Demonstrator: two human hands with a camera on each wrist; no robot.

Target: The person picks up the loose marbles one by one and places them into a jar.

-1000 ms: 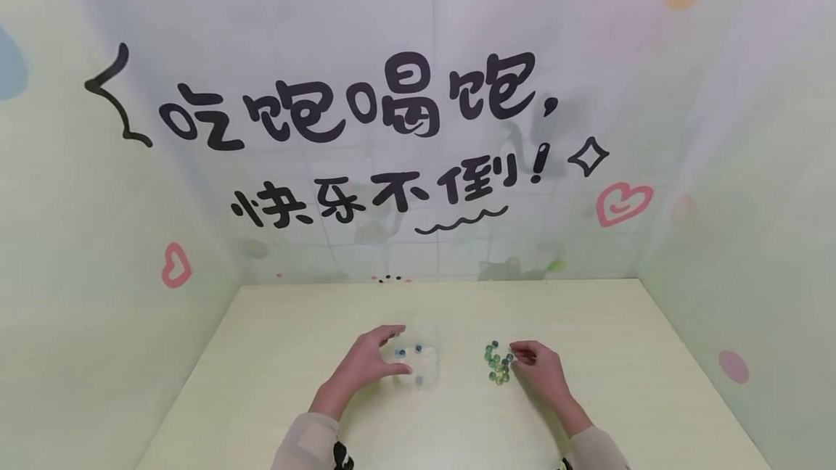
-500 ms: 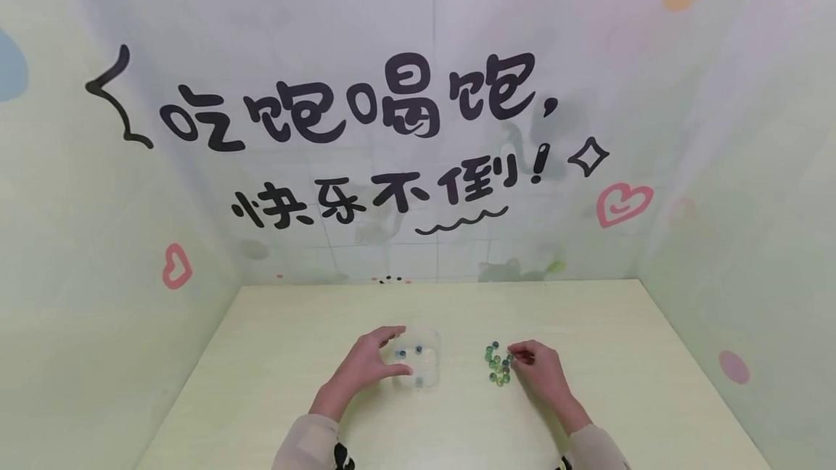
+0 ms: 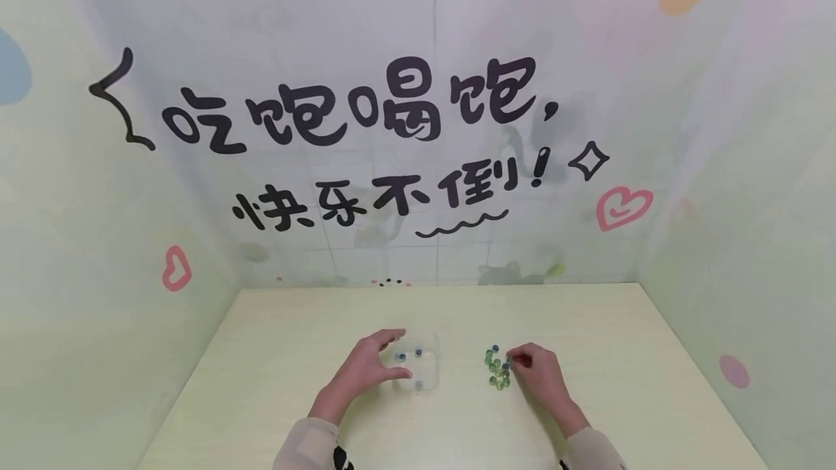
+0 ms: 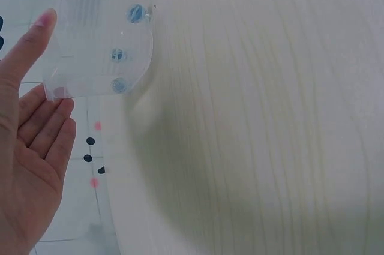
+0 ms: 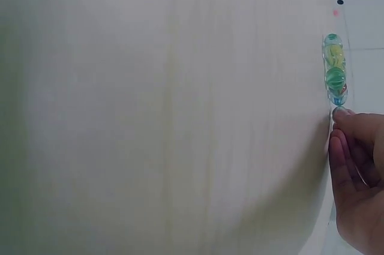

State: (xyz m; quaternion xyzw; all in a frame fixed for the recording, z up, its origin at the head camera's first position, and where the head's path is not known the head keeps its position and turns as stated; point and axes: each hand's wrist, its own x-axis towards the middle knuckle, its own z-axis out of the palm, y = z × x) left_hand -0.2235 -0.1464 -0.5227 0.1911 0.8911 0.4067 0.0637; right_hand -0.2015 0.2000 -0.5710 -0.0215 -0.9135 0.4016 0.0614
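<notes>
My left hand [image 3: 362,368] holds the near-left side of a clear plastic box [image 3: 429,376], its thumb on one side and its fingers on the other. Several blue marbles [image 4: 136,14] show through the box wall in the left wrist view. To the right, a loose cluster of green, yellow and blue glass marbles [image 3: 496,365] lies on the table. At the cluster's right edge my right hand [image 3: 538,374] pinches a marble [image 5: 340,111] between thumb and fingertips. The curled fingers partly hide that marble.
A pale wood-grain table [image 3: 313,318] carries the box and the marbles, with a gap between them. A printed curtain wall [image 3: 366,252] with black lettering closes off the back, and similar walls stand at both sides.
The head view has tilted slightly, so everything sits a little lower. My right fingertips have closed in on a marble at the cluster's edge; my left hand stays at the box.
</notes>
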